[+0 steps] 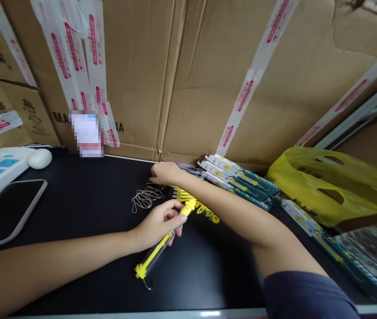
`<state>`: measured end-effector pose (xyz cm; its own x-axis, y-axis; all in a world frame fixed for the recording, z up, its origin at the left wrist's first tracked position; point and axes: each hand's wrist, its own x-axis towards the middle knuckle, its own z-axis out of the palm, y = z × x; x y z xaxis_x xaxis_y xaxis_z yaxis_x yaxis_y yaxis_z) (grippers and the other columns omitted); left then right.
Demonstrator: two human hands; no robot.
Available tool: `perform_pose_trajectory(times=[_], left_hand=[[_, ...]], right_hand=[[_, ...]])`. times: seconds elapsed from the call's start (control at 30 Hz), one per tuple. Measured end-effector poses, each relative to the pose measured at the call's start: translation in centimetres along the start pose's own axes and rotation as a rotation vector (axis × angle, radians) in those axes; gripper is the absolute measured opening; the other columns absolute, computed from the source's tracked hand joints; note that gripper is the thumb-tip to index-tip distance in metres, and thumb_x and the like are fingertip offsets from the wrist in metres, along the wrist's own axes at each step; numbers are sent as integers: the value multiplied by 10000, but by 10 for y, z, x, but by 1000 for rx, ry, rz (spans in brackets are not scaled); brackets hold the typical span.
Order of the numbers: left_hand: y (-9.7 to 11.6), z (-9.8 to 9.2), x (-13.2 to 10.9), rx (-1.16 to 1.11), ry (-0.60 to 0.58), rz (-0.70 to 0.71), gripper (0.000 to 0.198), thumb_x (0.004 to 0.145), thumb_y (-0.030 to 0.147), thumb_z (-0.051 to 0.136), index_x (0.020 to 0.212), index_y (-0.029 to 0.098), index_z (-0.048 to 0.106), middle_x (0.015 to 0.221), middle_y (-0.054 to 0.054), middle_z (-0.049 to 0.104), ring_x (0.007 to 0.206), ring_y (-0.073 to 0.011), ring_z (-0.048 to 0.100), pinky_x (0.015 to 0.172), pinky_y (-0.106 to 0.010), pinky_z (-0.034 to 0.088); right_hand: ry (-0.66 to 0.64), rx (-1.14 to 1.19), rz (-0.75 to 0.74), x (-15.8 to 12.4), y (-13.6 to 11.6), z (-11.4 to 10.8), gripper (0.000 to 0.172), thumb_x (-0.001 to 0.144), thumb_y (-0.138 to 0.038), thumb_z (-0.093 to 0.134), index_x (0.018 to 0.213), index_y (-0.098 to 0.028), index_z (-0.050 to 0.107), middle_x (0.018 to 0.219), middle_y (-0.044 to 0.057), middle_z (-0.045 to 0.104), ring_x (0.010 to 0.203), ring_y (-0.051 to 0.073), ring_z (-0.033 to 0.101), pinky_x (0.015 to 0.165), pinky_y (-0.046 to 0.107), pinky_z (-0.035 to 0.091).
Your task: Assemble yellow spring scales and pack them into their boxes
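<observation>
My left hand (162, 223) is wrapped round a spring scale (155, 258) with a clear tube, yellow end caps and a small wire hook at its lower end. The scale slants, its hook end toward me. Farther back, my right hand (165, 173) reaches across with its fingers curled down; what they hold, if anything, is hidden. Below it lies a pile of bent wire hooks (144, 198). Between the hands, partly covered by the right forearm, are several yellow plastic parts (184, 195), with yellow ring-ended pieces (214, 218) trailing to the right.
Printed boxes (241, 177) are stacked behind my right arm, and another box (334, 248) lies farther right. A yellow plastic bag (334, 186) rests there by clear wrapping (371, 252). A phone (7, 212) and a power strip (1, 170) sit left. Taped cardboard (205, 88) stands behind.
</observation>
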<state>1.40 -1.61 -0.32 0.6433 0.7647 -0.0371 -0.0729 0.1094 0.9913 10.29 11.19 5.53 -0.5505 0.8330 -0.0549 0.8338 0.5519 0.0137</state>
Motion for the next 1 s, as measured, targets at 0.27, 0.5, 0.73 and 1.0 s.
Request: perform_pose_trajectory(times=[0.27, 0.5, 0.73, 1.0], left_hand=[[2, 1, 0, -29, -10, 4, 346, 795, 465, 616, 949, 190, 472, 583, 63, 557, 350, -54, 466, 322, -148, 354], [0, 0, 1, -10, -14, -7, 346, 807, 465, 601, 962, 189, 460, 596, 61, 565, 342, -53, 467, 320, -150, 353], [0, -2, 2, -37, 21, 31, 366, 816, 494, 581, 980, 197, 444, 585, 69, 556, 350, -57, 473, 341, -157, 354], [3, -4, 6, -109, 201, 99, 347, 811, 500, 571, 917, 188, 462, 552, 91, 457, 374, -40, 411, 353, -156, 292]], right_hand=[[-148, 120, 38, 20, -3, -1, 255, 668, -288, 691, 850, -110, 715, 905, 130, 729, 827, 241, 663, 630, 271, 462], [-16, 431, 59, 16, 5, 13, 95, 674, -208, 657, 718, -125, 669, 683, 19, 670, 668, 123, 587, 571, 197, 394], [196, 956, 66, -6, 24, 5, 61, 807, -211, 441, 750, -188, 446, 549, -70, 500, 385, 42, 375, 363, 147, 295], [353, 1514, 20, -98, 42, 7, 228, 750, -275, 579, 754, -223, 357, 598, -75, 558, 420, 60, 471, 347, 148, 380]])
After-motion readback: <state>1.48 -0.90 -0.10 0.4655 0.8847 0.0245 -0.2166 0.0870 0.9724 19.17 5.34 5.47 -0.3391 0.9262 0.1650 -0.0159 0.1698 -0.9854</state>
